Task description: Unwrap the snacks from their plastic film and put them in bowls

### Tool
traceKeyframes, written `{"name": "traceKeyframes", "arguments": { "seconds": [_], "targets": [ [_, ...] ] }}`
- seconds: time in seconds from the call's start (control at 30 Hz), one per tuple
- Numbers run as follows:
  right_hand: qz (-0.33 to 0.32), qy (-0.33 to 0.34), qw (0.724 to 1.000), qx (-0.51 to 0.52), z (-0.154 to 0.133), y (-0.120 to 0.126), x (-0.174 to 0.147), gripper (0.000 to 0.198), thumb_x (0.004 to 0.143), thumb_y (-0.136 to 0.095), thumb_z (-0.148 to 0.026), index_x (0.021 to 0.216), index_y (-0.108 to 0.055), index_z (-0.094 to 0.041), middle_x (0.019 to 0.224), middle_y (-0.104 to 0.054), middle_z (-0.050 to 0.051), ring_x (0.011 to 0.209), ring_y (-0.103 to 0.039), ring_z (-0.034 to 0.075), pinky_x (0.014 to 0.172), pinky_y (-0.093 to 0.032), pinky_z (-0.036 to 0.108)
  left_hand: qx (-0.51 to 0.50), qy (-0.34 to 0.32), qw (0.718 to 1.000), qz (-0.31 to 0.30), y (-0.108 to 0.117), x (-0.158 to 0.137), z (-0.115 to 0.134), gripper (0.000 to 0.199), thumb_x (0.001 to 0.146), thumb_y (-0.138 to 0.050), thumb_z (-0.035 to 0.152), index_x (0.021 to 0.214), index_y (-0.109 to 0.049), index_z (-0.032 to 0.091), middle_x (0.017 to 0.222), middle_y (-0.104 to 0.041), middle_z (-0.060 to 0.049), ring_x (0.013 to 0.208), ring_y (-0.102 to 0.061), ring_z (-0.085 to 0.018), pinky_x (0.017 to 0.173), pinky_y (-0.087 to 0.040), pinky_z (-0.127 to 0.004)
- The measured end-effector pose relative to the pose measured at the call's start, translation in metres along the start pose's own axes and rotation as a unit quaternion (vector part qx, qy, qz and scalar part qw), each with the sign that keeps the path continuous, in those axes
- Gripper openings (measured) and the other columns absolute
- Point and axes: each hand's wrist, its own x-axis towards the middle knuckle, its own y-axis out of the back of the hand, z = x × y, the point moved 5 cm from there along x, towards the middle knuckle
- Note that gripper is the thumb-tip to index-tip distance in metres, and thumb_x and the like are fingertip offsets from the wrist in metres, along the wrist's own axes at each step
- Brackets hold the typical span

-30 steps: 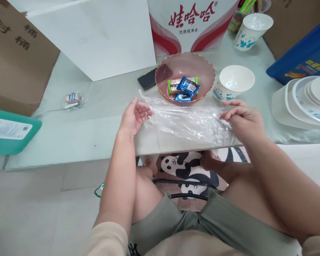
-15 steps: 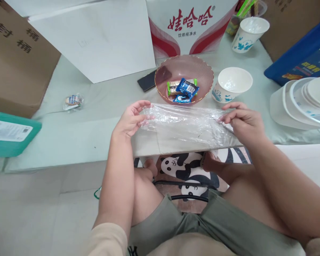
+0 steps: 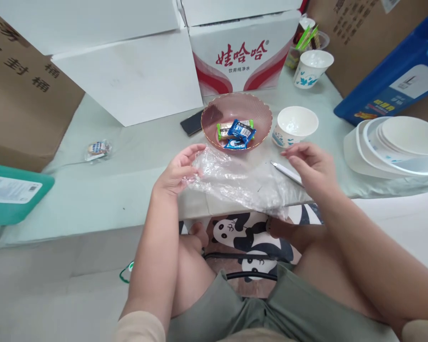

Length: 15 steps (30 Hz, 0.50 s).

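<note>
Clear, crumpled plastic wrap (image 3: 231, 178) hangs from my left hand (image 3: 181, 171), whose thumb and fingers pinch one end of it. Its other end droops loose over the table's front edge. My right hand (image 3: 310, 166) is off the wrap, with its thumb and fingers apart and nothing visible between them. Beneath that hand lies a white pen-like tool (image 3: 287, 172), partly covered by it. Just behind the wrap stands a pink ribbed bowl (image 3: 242, 102) holding several wrapped snacks (image 3: 243, 132). A paper cup (image 3: 296, 124) stands behind my right hand.
A dark phone (image 3: 191, 124) lies beside the bowl. One wrapped snack (image 3: 98, 149) sits on the left of the table. White boxes (image 3: 128, 76) stand at the back. To the right are stacked white tubs (image 3: 358, 149), a blue jug (image 3: 395, 76) and another cup (image 3: 312, 71); a green container (image 3: 17, 194) is at left.
My right hand has let go of the plastic wrap, and that end has dropped toward the table edge. The white pen-like tool has come into sight. The camera view has shifted slightly.
</note>
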Motion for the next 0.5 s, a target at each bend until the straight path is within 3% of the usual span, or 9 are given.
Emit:
{"name": "traceKeyframes", "arguments": {
  "seconds": [0.17,0.23,0.33,0.4,0.5],
  "targets": [
    [-0.183,-0.039,0.973,0.134,-0.023,-0.063,-0.008,0.054,0.067,-0.085,-0.032,0.114,-0.059,-0.028,0.116,-0.072,0.005,0.114,-0.068,0.021,0.104,-0.053,0.039,0.014,0.031,0.997,-0.069,-0.022,-0.007,0.0,0.064,0.05,-0.086,0.021,0.112,-0.073,0.025,0.138,-0.065,-0.011,0.048,-0.056,-0.005,0.038,-0.037,-0.023],
    [-0.283,-0.096,0.941,0.157,-0.024,-0.09,-0.016,0.067,0.065,-0.087,-0.03,0.123,-0.055,-0.028,0.107,-0.074,0.004,0.102,-0.072,0.02,0.091,-0.059,0.036,0.03,0.049,0.993,-0.102,-0.028,-0.008,-0.001,0.068,0.05,-0.087,0.022,0.116,-0.071,0.027,0.137,-0.066,-0.012,0.049,-0.058,-0.007,0.036,-0.033,-0.022],
    [-0.396,-0.179,0.891,0.132,-0.017,-0.114,-0.03,0.034,0.072,-0.08,-0.03,0.101,-0.064,-0.023,0.072,-0.069,-0.003,0.061,-0.066,0.013,0.058,-0.055,0.027,0.05,0.044,0.994,-0.087,-0.025,-0.004,-0.001,0.076,0.054,-0.086,0.019,0.126,-0.065,0.032,0.127,-0.07,-0.008,0.05,-0.06,-0.007,0.039,-0.035,-0.021],
    [-0.378,-0.193,0.899,0.112,-0.012,-0.114,-0.029,0.015,0.074,-0.075,-0.028,0.081,-0.064,-0.021,0.063,-0.063,-0.005,0.051,-0.061,0.01,0.05,-0.049,0.023,0.023,0.007,1.0,-0.002,-0.014,0.0,0.002,0.071,0.059,-0.084,0.022,0.126,-0.063,0.033,0.117,-0.073,-0.004,0.049,-0.055,-0.004,0.042,-0.037,-0.02],
    [-0.287,-0.193,0.932,0.112,-0.009,-0.1,-0.022,0.014,0.072,-0.076,-0.027,0.076,-0.064,-0.021,0.066,-0.066,-0.004,0.055,-0.065,0.01,0.051,-0.049,0.022,-0.051,-0.011,0.995,0.079,-0.008,0.0,-0.007,0.05,0.07,-0.077,0.044,0.115,-0.066,0.027,0.112,-0.074,-0.004,0.054,-0.055,-0.005,0.048,-0.043,-0.02]
  ]
}}
